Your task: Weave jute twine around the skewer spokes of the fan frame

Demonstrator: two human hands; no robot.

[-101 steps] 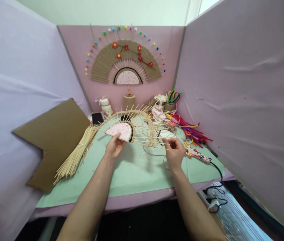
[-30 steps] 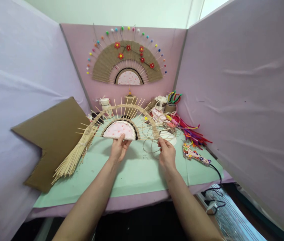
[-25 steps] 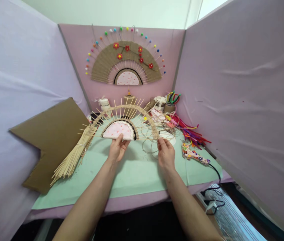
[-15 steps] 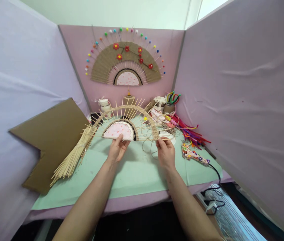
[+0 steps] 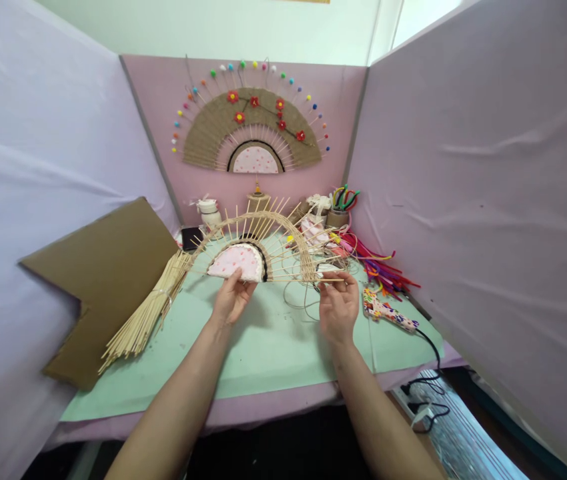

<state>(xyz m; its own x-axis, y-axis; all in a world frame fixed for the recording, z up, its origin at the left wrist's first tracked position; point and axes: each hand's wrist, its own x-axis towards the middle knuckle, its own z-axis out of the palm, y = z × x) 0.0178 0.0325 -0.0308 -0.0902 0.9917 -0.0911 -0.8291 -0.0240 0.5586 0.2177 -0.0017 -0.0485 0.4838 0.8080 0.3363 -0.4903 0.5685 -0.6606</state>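
My left hand (image 5: 233, 298) grips the straight lower edge of a half-round woven fan. Its base is pink dotted fabric (image 5: 237, 261) with a white and black border. Thin wooden sticks (image 5: 252, 230) spread out from this base, and an arch of woven twine (image 5: 307, 257) crosses them. At the arch's right end, the fingers of my right hand (image 5: 339, 301) are closed around the tip of the lowest stick; whether they also pinch twine is hard to make out. The fan is held above the table, and loose twine (image 5: 291, 297) loops beneath its right side.
A bundle of sticks (image 5: 146, 310) lies left, against brown cardboard (image 5: 108, 273). To the right are a patterned glue gun (image 5: 388, 312) with a black cord and colourful pipe cleaners (image 5: 381, 267). Scissors (image 5: 346, 198) stand in a holder behind. A finished fan (image 5: 208, 137) hangs on the back panel.
My right hand has shifted slightly right, away from the woven band toward the stick's tip. My left hand keeps its hold, and the fan has barely moved.
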